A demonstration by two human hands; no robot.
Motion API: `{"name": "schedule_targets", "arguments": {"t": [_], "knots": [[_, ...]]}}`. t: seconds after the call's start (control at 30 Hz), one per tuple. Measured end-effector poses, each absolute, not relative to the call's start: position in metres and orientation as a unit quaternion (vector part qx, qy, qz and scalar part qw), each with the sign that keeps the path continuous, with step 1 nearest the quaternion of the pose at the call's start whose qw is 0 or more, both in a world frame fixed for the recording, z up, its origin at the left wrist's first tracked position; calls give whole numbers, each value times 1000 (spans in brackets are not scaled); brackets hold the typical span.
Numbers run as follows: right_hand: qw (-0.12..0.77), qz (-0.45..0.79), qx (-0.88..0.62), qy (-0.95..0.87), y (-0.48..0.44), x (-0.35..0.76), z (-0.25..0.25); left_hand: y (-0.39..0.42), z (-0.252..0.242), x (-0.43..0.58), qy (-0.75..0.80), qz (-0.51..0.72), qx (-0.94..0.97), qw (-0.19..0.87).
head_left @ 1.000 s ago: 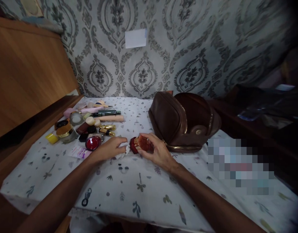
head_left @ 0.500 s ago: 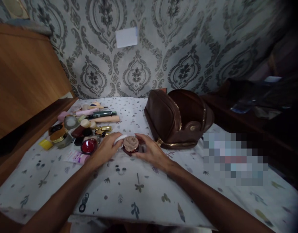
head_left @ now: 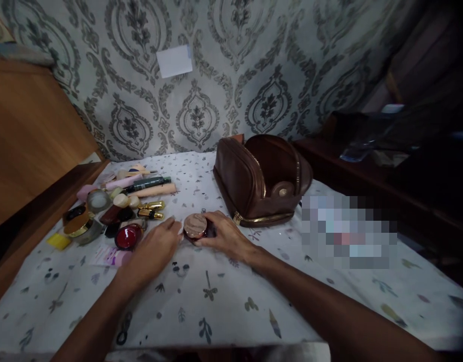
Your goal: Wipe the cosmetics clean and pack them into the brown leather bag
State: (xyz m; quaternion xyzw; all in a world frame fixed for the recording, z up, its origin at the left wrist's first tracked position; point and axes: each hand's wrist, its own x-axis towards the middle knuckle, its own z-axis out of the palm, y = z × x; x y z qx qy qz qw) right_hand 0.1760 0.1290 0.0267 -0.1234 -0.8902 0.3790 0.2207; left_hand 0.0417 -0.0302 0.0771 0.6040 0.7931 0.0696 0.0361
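A small round cosmetic jar point(head_left: 195, 226) with a shiny rose-gold lid and a dark reddish body is at the middle of the table. My right hand point(head_left: 225, 234) grips it from the right, thumb near and fingers behind. Just left of the jar is my left hand point(head_left: 161, 244), its fingers bent together. A bit of white wipe point(head_left: 181, 234) shows at those fingertips, mostly hidden by them. Beyond my right hand a brown cosmetic bag point(head_left: 254, 186) stands with its zipped top open.
Makeup lies grouped on the left: a red compact point(head_left: 127, 236), a purple-white tube point(head_left: 108, 255), a gold-lidded jar point(head_left: 80, 226), gold lipsticks point(head_left: 151, 213) and a dark green tube point(head_left: 148, 184). A blurred-out patch point(head_left: 348, 236) covers something at right. Wooden furniture point(head_left: 23, 110) borders the left.
The view has swung slightly right. My left hand has drawn back a little from the jar, and the white wipe shows less. My right hand still grips the jar.
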Motion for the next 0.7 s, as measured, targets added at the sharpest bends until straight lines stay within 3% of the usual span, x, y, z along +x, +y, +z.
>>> {"name": "schedule_targets", "arguments": {"t": [0.13,0.4,0.57,0.7], "knots": [[220,379,-127,-890,129,176,28,-35,79,59,794,-46,606,-14],[232,386,-119,-885,130,175,26,-40,82,85,790,-128,600,-16],[225,382,-120,-888,129,177,29,-40,80,97,788,-114,605,-6],[221,365,-109,-898,128,178,30,-42,85,89,792,17,610,6]]}}
